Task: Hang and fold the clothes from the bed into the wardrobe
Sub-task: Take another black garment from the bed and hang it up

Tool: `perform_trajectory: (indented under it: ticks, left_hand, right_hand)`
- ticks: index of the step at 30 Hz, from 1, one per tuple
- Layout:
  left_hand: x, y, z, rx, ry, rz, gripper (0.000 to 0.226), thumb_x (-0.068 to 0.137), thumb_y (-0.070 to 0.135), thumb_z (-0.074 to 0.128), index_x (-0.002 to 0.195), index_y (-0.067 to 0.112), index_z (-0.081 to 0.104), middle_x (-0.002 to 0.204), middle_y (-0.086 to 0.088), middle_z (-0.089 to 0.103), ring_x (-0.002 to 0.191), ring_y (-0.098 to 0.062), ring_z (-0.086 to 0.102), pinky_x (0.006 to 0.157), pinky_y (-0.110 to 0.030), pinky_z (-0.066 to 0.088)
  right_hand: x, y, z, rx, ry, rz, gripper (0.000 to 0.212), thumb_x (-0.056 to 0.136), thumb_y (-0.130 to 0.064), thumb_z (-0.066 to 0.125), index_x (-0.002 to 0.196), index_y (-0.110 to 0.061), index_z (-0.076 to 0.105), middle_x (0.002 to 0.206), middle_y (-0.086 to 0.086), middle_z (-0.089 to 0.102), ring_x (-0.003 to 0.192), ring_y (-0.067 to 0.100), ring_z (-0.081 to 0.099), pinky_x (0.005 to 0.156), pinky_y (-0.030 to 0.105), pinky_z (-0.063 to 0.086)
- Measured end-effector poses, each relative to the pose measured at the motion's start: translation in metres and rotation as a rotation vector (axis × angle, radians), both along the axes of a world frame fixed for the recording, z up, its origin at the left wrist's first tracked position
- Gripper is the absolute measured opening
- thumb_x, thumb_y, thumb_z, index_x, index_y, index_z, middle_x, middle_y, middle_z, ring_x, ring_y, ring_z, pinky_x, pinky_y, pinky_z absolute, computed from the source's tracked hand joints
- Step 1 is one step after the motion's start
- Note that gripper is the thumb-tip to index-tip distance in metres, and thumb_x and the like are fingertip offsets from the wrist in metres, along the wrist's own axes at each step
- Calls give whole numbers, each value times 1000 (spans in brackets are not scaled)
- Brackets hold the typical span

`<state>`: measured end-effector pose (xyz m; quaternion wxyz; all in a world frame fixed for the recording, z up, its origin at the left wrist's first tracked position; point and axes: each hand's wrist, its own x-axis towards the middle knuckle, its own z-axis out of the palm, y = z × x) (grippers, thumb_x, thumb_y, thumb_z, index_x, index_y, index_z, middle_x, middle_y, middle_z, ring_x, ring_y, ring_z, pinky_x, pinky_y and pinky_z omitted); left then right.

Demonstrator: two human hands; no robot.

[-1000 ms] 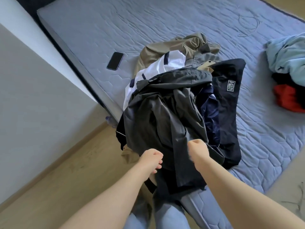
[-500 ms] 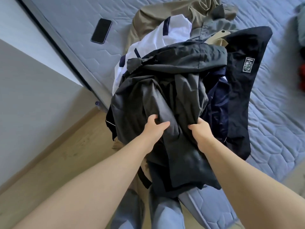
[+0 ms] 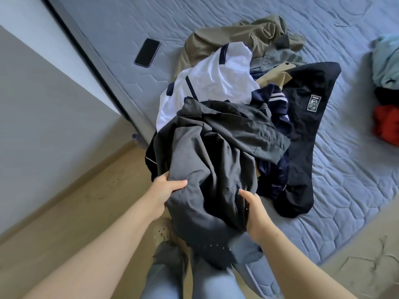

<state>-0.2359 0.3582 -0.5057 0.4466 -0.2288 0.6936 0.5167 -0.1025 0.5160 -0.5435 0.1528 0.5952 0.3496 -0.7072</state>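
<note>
A dark grey garment (image 3: 216, 160) lies on top of a clothes pile at the corner of the blue quilted bed (image 3: 129, 24). My left hand (image 3: 166, 188) grips its left side, thumb over the fabric. My right hand (image 3: 252, 210) grips its right side, fingers tucked under the cloth. Under it lie a white shirt with navy trim (image 3: 213, 83), a navy striped piece (image 3: 274, 98), a black garment with a patch (image 3: 306, 117) and khaki clothes (image 3: 226, 37).
A black phone (image 3: 147, 52) lies on the bed to the left of the pile. More clothes, light blue (image 3: 386, 61) and red (image 3: 386, 126), sit at the right edge. A grey wall (image 3: 43, 115) and wooden floor (image 3: 75, 201) are at left. My jeans show below.
Both hands went from reaching onto the pile to gripping the grey garment at its sides. It has been drawn toward me, uncovering more of the white shirt and navy piece.
</note>
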Motion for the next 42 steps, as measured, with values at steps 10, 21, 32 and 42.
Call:
perform_trajectory:
  ticks: [10,21,32,42]
  left_hand:
    - [11,-36,79,131,-67,-410,29,71,-10,64,87,13,73,90,-9,74,87,-25,68,74,-29,51]
    - [15,9,74,41,82,29,50,80,5,65,127,11,48,113,-13,59,99,-31,57,86,-37,48]
    - [17,-11,161,370,430,-256,32,65,-3,60,88,15,72,90,-6,70,91,-25,63,79,-29,51]
    - [4,-52,190,431,399,-357,26,84,40,58,81,21,75,90,3,72,92,-15,64,82,-24,47]
  right_hand:
    - [-52,-3,67,16,258,91,19,86,-12,62,105,-9,61,92,11,71,87,30,65,81,42,52]
    - [-10,-14,141,7,449,545,28,80,10,42,86,-4,65,86,16,67,75,26,64,72,30,50]
    - [-40,0,148,969,78,700,88,82,-25,66,149,-35,9,156,0,13,134,33,29,103,43,31]
    - [-82,-17,188,81,662,-197,24,101,-23,33,98,-15,55,77,9,56,72,23,50,63,31,41]
